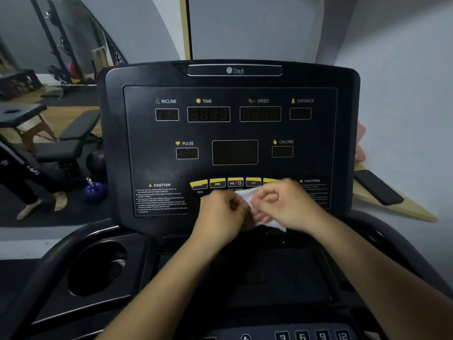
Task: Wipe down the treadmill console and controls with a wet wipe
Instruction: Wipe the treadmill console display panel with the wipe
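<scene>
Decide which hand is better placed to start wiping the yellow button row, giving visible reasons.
Probably the right hand: the wipe runs under it, and it overlaps the right end of the yellow button row. The left hand sits below it.

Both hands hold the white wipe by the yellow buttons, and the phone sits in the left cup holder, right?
Not quite. The head view shows the phone lying on the wooden ledge to the right of the console, not in the cup holder. The rest is right.

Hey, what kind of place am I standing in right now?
Most likely a small gym or fitness studio. In front is a treadmill console with incline, speed and pulse readouts. To its left there is a black weight bench and what looks like a purple kettlebell on the floor.
</scene>
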`<state>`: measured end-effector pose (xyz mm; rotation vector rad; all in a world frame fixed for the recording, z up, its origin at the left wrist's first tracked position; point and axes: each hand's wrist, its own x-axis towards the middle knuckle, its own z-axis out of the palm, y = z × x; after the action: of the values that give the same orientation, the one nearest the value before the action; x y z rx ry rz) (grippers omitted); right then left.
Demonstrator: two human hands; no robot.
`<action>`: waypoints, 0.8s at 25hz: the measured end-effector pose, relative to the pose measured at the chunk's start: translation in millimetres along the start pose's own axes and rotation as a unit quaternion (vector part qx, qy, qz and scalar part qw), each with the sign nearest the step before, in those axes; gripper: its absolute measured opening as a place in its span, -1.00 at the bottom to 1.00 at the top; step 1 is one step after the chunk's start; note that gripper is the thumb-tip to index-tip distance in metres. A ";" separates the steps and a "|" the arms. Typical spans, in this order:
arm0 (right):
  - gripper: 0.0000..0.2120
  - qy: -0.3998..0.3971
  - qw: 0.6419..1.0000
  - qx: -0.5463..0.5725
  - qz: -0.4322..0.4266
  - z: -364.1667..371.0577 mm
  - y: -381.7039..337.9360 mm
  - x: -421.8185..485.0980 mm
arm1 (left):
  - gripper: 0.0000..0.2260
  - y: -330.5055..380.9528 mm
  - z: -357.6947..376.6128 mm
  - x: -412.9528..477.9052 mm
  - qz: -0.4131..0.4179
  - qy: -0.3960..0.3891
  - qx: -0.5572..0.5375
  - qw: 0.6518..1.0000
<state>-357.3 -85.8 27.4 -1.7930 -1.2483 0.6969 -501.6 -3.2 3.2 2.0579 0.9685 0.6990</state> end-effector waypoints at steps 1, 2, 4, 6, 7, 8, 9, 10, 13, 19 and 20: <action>-0.93 0.019 1.000 0.003 -0.009 -7.6 -9.9 9.8 | -0.89 5.2 -3.6 9.2 -0.005 0.001 -0.032 0.999; -0.92 0.035 0.999 0.004 -0.020 -16.3 -21.9 20.3 | -0.89 12.6 -8.6 20.4 -0.008 -0.002 -0.074 0.997; -0.92 0.054 0.998 0.002 -0.037 -32.7 -47.3 38.7 | -0.87 30.3 -21.6 45.2 -0.005 -0.005 -0.132 0.991; -0.90 0.077 0.996 -0.010 -0.051 -47.0 -70.8 54.9 | -0.79 50.8 -38.6 69.7 0.007 0.008 -0.138 0.990; -0.89 0.090 0.994 -0.013 -0.054 -52.3 -80.9 61.5 | -0.76 61.9 -46.4 78.4 0.008 0.009 -0.137 0.991; -0.88 0.102 0.993 -0.016 -0.059 -57.9 -91.0 67.5 | -0.75 73.1 -53.8 85.2 0.008 0.007 -0.136 0.991; -0.88 0.114 0.991 -0.021 -0.065 -62.4 -99.5 73.6 | -0.76 83.9 -60.6 90.9 0.007 0.005 -0.135 0.991; -0.87 0.126 0.989 -0.024 -0.072 -66.4 -107.7 79.9 | -0.80 93.7 -67.2 97.4 0.009 0.005 -0.133 0.991; -0.87 0.180 0.980 -0.011 -0.085 -75.8 -127.4 98.2 | -0.90 118.4 -84.4 117.7 0.024 0.021 -0.122 0.992; -0.88 0.247 0.963 0.065 -0.090 -72.4 -136.6 107.9 | -0.88 130.3 -91.7 137.2 0.081 0.104 -0.115 0.985; -0.89 0.241 0.964 0.066 -0.085 -69.9 -130.9 102.7 | -0.87 124.6 -88.1 136.3 0.089 0.104 -0.101 0.985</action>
<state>-327.5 10.5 177.1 -1.5949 -0.9829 0.2168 -437.5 87.0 175.3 1.9340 0.7957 1.0791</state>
